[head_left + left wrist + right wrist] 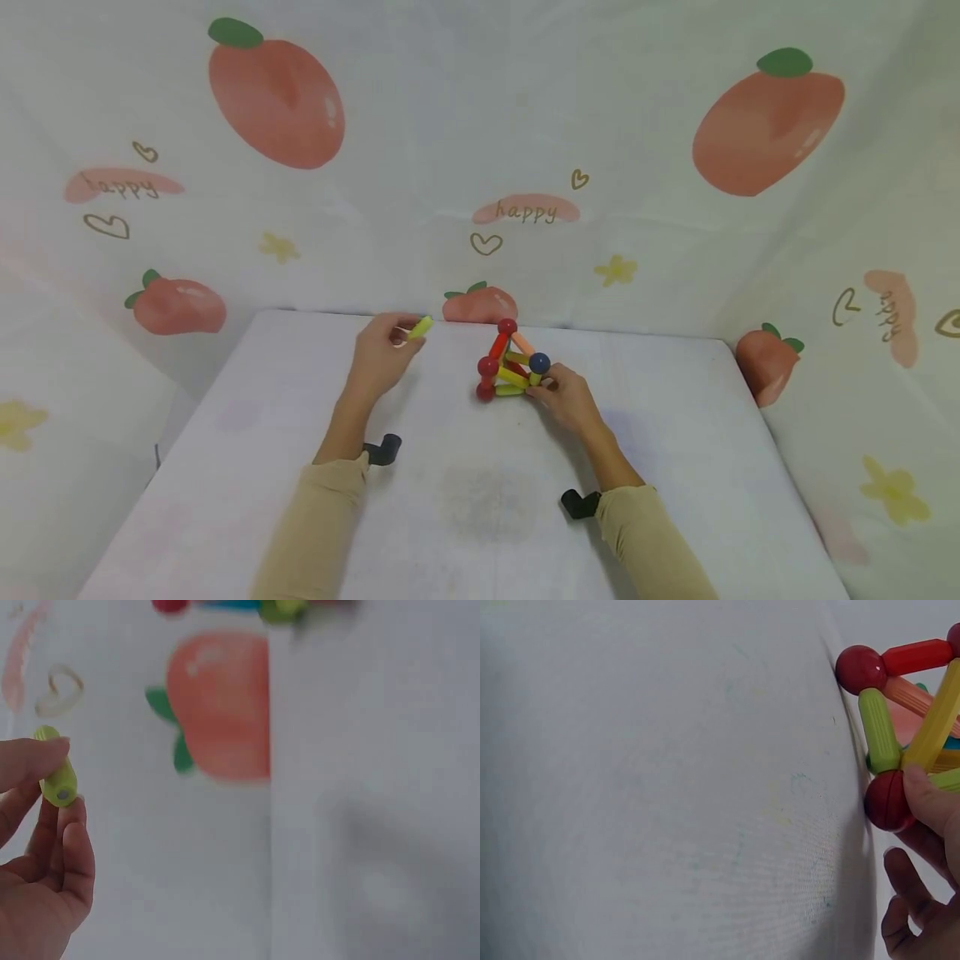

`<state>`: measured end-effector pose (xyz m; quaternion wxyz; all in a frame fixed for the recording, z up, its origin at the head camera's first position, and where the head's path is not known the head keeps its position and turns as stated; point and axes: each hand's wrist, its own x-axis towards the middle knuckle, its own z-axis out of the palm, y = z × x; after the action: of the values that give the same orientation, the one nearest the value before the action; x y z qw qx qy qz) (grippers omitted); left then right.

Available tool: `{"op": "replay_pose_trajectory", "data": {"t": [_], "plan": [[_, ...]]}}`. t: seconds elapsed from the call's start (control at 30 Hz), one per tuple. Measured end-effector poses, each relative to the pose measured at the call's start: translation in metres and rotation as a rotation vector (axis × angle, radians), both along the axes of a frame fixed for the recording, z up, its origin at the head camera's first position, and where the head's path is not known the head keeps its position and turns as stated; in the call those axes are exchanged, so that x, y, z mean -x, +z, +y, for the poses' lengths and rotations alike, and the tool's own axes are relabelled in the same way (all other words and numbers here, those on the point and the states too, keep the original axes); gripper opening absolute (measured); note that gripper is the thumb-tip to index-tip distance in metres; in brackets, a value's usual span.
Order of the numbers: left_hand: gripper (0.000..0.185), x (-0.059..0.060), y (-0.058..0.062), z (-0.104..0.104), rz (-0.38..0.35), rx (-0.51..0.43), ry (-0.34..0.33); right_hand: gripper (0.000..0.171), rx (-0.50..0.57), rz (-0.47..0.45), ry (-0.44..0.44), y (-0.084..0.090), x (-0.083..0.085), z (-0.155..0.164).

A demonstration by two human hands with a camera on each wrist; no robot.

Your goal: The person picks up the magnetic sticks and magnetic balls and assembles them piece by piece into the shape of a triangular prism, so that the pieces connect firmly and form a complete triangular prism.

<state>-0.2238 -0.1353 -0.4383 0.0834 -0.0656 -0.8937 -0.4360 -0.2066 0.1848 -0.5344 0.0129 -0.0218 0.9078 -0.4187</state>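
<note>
**Rod in your left hand, frame under your right**

Rod first: the short yellow-green rod [421, 327] sits pinched between the thumb and fingertips of your left hand [381, 350], lifted off the table [262, 400] with its far end poking out past your fingers. From the left wrist view the rod [57, 768] shows its round end face with a small grey disc in it, and your left hand [41, 855] curls around it from below and above.

Just to the right of that hand, apart from it, stands the rod-and-ball frame [510, 363]: red, orange and yellow rods joined by red balls and one dark blue ball [538, 362], rising to a red ball [507, 327] at the top. Your right hand [564, 398] grips the frame at its near right corner, fingers curled against the lower rods beside the blue ball. In the right wrist view your fingers [930, 802] press on a red ball [887, 799] at the bottom, with a green rod [878, 730] running up from it to another red ball [861, 669].

Beyond both hands, a cloth printed with peaches [276, 100] hangs behind the table. Your sleeves [318, 533] are tan, with a dark strap piece [384, 448] at the left wrist.
</note>
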Motion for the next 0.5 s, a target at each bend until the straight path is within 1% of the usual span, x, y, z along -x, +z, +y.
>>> {"op": "replay_pose_trajectory", "data": {"t": [0.1, 0.23, 0.4, 0.5], "plan": [[0.032, -0.004, 0.005, 0.029, 0.003, -0.008, -0.077, 0.017, 0.014, 0.002, 0.001, 0.001, -0.001, 0.001], [0.03, -0.006, 0.004, 0.06, -0.003, -0.017, -0.167, 0.019, 0.023, 0.013, 0.004, 0.002, -0.001, 0.001], [0.024, 0.0, -0.003, 0.089, 0.044, -0.013, -0.269, 0.023, 0.02, 0.03, 0.007, 0.003, 0.0, 0.0], [0.023, 0.002, -0.01, 0.1, 0.068, 0.023, -0.296, 0.021, 0.017, 0.029, 0.008, 0.003, -0.002, 0.0]]}}
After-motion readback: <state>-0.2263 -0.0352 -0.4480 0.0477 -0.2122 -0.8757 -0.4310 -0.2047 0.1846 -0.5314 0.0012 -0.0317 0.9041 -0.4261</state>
